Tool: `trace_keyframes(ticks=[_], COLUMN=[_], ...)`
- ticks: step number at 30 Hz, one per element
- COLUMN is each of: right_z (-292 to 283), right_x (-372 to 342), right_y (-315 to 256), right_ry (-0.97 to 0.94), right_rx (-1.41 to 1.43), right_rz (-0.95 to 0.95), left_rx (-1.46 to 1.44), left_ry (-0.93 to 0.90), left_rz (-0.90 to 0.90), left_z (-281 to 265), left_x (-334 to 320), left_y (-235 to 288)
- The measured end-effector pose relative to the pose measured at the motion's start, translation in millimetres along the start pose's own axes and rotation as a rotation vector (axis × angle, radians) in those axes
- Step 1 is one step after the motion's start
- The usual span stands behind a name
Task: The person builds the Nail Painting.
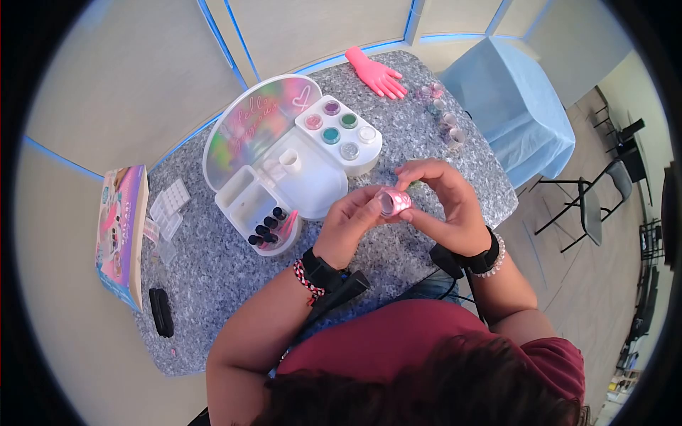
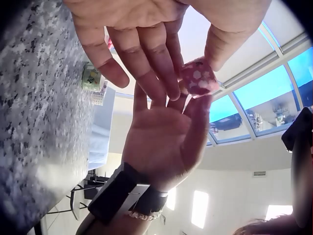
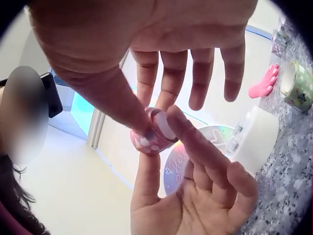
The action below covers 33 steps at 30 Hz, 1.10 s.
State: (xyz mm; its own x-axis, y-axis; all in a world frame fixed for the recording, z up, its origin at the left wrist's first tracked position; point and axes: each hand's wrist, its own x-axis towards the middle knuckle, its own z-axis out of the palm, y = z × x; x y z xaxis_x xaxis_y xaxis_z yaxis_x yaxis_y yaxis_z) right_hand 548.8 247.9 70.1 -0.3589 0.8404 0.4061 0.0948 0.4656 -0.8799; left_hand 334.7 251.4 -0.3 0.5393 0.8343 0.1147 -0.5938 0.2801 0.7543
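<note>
A small pink roll with a white floral pattern [image 1: 396, 201] is held between both hands above the table. The left hand [image 1: 349, 226] pinches one side between thumb and fingers. From the other side, the right hand [image 1: 455, 213] grips the roll with its thumb and fingertips. In the left wrist view the roll [image 2: 199, 78] shows at the fingertips, and the right hand's palm [image 2: 159, 134] faces the camera. The roll's hollow core is visible in the right wrist view, where the right thumb lies against the patterned side [image 3: 142, 143].
A green patterned roll [image 3: 299, 88] stands on the table [image 1: 192, 312]. A white organizer [image 1: 312, 192] holds glitter pots and black-capped bottles. Around it are a pink model hand [image 1: 376, 77], more small rolls [image 1: 455, 136], a box [image 1: 121, 234], clear trays [image 1: 170, 206] and a black case [image 1: 161, 312].
</note>
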Motion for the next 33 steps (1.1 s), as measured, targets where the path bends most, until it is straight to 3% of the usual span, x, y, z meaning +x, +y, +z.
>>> trace_keyframes(ticks=[3,5,15,20,29,31,33], right_z=[-4,-10,-16,-14,-29,-37,-45], right_x=[1,6,9,10,11,11,9], right_y=[-9,-13,-23,-25,-31,-35,-42], right_ry=[-0.029,-0.032,-0.151,0.05,0.272,0.264,0.052], right_rx=[0.101,-0.229,-0.402,-0.445,-0.592,-0.559,-0.41], right_rz=[0.001,-0.067,-0.019,-0.038,-0.127,-0.125,-0.069], left_rx=[0.055,0.161,0.19,0.235,0.319,0.318,0.316], left_ry=[0.032,0.04,0.017,-0.041,0.012,0.051,0.088], left_rz=[-0.028,-0.049,-0.147,-0.116,-0.12,-0.109,-0.098], left_z=[0,-1,4,7,4,5,2], left_x=[-2,-1,-2,-1,0,1,2], left_y=[-1,-2,5,6,8,9,7])
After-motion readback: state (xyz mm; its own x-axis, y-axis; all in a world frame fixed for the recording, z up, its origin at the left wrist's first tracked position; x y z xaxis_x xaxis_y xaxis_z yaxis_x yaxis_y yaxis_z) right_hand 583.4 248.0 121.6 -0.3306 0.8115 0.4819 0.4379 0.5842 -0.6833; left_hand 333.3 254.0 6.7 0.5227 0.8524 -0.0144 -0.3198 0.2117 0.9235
